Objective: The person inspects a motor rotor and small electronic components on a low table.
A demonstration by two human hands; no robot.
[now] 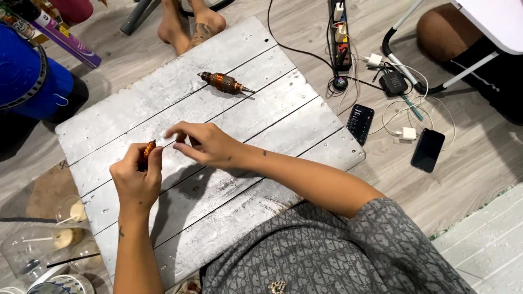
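Copper-wound armature (148,152) stood roughly upright in your left hand (136,177), pinched near its top between thumb and fingertips, above the white plank board (261,125). Your right hand (204,144) reached in from the right, its fingers drawn narrow just beside the coil's tip; whether they held a strand of wire, you could not tell from the view. That hand was the nearer one to the free end. A second, larger rotor (224,83) lay on its side farther up the board, well apart from both hands. Clear plastic cups (32,253) on the floor at your left held straws and pale dregs.
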